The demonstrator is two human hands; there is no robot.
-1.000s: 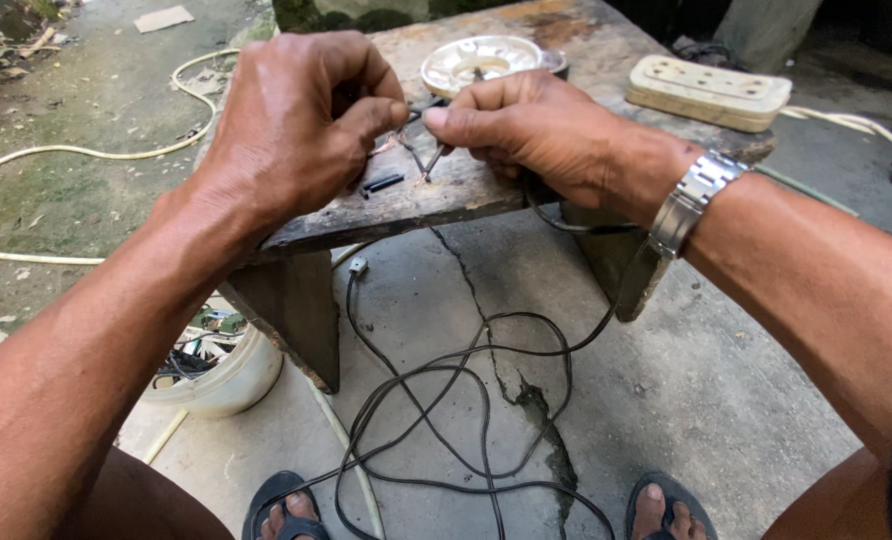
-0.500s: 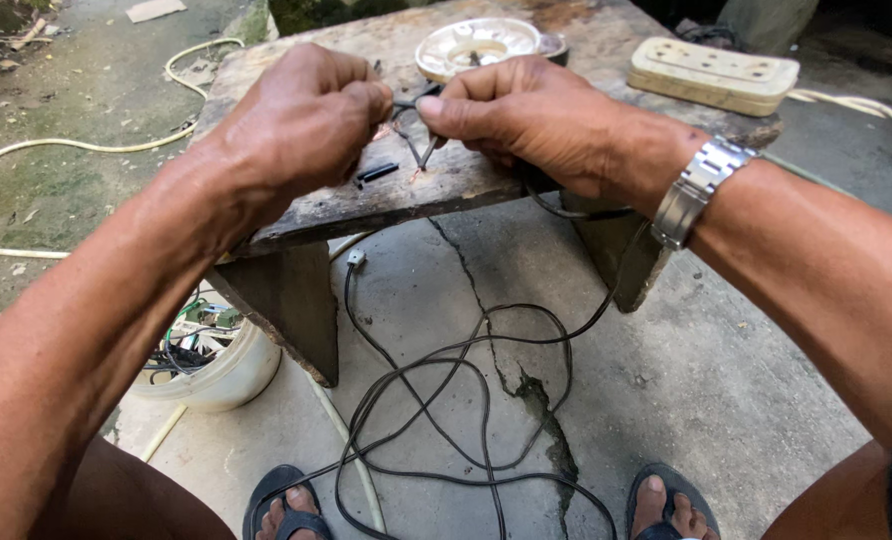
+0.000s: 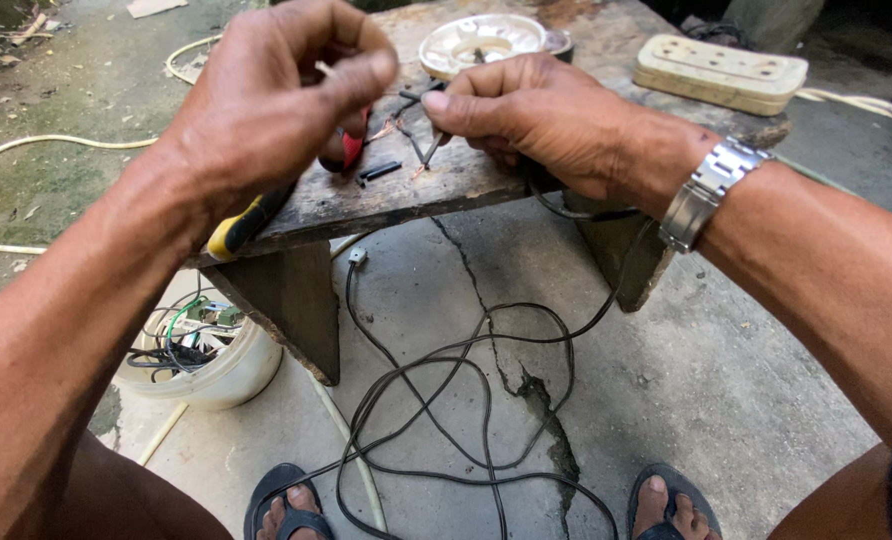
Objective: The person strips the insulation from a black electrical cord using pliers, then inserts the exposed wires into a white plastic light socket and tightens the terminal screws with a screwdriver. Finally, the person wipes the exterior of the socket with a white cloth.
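Note:
My left hand and my right hand meet over a worn wooden bench. Both pinch the split ends of a thin black wire, whose bare copper tips show between my fingertips. The wire runs off the bench under my right hand and falls to a loose coil of black cable on the concrete. A red-handled tool lies on the bench, partly hidden by my left hand. A short black piece of sleeve lies beside it.
A yellow-and-black tool handle sticks over the bench's near edge. A white round fitting and a cream power strip sit at the bench's far side. A white bucket with wires stands lower left. My sandalled feet are below.
My left hand has risen and come closer to the camera, uncovering the red tool and the yellow-and-black handle. My right hand stays on the wire, and the ends are spread a little further apart.

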